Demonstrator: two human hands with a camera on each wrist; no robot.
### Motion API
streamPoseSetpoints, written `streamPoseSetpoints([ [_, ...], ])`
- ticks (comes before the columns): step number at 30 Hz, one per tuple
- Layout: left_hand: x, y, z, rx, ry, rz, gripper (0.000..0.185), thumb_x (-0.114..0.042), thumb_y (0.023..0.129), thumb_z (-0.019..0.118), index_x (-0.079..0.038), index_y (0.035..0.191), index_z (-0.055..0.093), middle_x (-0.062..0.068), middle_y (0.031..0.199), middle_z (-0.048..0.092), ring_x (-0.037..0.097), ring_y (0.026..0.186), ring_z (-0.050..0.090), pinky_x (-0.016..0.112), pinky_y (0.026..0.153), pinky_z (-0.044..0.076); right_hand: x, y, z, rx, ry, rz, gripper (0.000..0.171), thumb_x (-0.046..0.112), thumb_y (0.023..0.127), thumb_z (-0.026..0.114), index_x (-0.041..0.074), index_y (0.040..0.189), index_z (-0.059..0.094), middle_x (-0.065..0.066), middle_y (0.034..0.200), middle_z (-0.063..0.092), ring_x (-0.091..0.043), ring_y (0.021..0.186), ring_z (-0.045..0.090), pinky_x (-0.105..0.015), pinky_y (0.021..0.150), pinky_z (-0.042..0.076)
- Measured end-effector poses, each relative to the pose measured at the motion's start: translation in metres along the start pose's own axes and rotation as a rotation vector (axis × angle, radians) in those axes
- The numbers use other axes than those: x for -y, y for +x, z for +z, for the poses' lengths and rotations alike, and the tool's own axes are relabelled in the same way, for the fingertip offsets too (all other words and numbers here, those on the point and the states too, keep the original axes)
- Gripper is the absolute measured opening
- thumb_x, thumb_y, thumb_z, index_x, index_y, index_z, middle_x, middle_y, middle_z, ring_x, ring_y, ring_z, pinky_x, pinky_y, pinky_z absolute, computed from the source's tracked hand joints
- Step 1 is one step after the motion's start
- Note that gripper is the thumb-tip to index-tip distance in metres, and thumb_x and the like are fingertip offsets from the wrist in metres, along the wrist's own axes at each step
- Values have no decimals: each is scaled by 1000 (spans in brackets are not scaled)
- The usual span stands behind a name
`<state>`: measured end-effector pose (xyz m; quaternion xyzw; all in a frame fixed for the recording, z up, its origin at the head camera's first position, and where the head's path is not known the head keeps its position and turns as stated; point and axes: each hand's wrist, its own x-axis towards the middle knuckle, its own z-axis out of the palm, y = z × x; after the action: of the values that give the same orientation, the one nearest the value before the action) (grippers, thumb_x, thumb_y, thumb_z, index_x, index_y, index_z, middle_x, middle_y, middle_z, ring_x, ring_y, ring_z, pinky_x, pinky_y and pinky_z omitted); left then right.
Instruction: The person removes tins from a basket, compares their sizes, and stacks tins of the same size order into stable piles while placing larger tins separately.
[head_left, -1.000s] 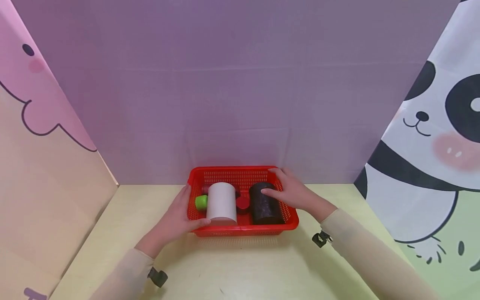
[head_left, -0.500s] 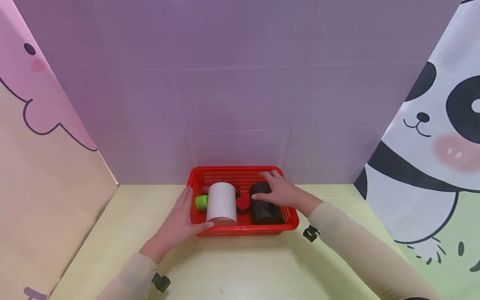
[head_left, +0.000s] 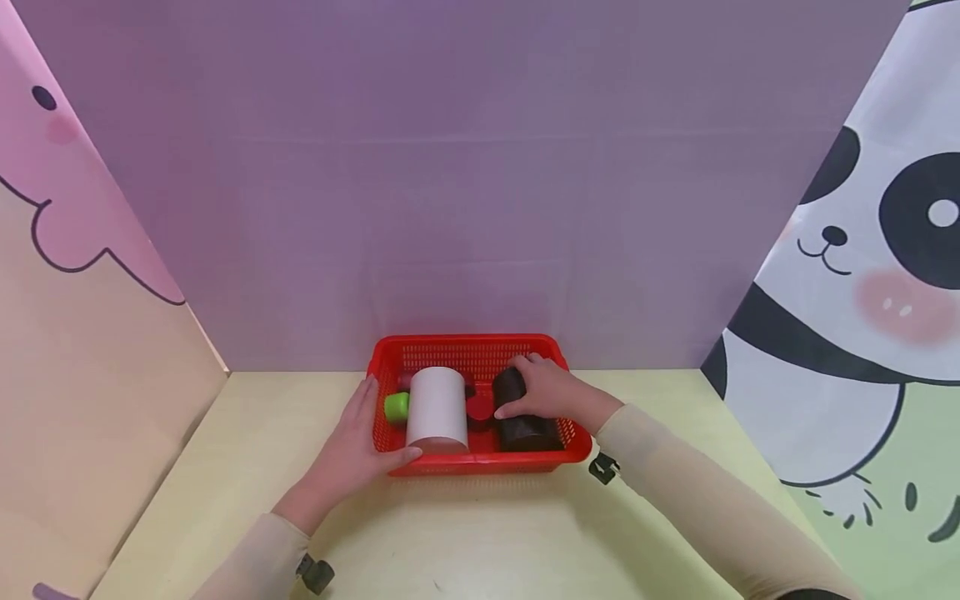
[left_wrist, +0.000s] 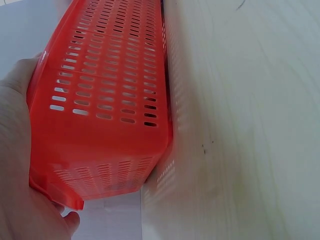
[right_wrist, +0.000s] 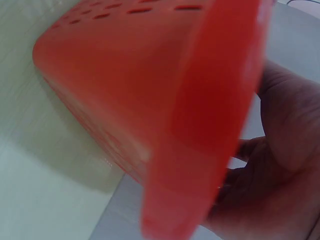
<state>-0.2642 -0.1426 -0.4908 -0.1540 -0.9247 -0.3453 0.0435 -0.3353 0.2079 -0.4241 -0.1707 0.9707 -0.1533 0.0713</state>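
A red plastic basket (head_left: 480, 457) with slotted walls stands on the table. My left hand (head_left: 348, 442) holds its front left corner, the thumb over the front rim and the fingers along the left side. In the left wrist view, fingertips (left_wrist: 72, 221) show below the rim. My right hand (head_left: 551, 392) reaches in over the right side and grips a black cylinder (head_left: 525, 435) lying there, thumb on its left side. Left of it are a round red piece (head_left: 480, 408), a white cylinder (head_left: 437, 408) with a brownish front end, and a bright green cap-like piece (head_left: 397, 407).
The pale wooden table (head_left: 465, 533) runs in front of and beside the basket. A purple backdrop (head_left: 465, 208) rises close behind it. Side panels stand left and right, the right one with a panda picture (head_left: 832, 375).
My right hand has moved left and down from the basket's right rim onto the black cylinder, its fingers closing round it. The left hand keeps its place on the basket's corner.
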Motion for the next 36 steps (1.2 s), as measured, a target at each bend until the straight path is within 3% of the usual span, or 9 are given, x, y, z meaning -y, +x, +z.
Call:
streamPoseSetpoints([
  [8,0,1,0,3,-1,-8,137,-67,85,88,-2,177,10,20,183,12,44,167,16,64,119,46,3,6,3,30,-13,36,104,53,80,96,6,161,50,-20,157,54,-38,137,57,-58,107,60],
  [18,0,1,0,4,-7,-9,138,-66,83,90,-2,177,11,19,183,14,43,167,18,63,119,47,5,0,2,-69,56,5,86,47,78,100,2,136,56,-12,120,61,-27,108,62,-44,92,64],
  [27,0,0,0,9,-7,-19,137,-68,83,89,-3,177,12,19,183,14,44,167,18,64,115,51,10,-18,5,-157,52,-86,99,46,77,102,9,152,49,-9,138,54,-27,127,53,-45,95,65],
  [32,-1,0,0,8,-3,-18,137,-66,83,90,-3,177,13,19,183,14,44,167,18,64,115,51,8,-21,6,-243,27,-166,96,45,77,102,11,151,50,-8,143,51,-27,132,49,-47,101,63],
  [36,-2,0,1,8,-1,-21,136,-66,83,90,-3,177,13,18,183,15,43,167,19,64,114,52,4,-23,11,-273,93,-168,97,41,78,103,13,155,50,-10,151,48,-31,135,50,-51,102,63],
])
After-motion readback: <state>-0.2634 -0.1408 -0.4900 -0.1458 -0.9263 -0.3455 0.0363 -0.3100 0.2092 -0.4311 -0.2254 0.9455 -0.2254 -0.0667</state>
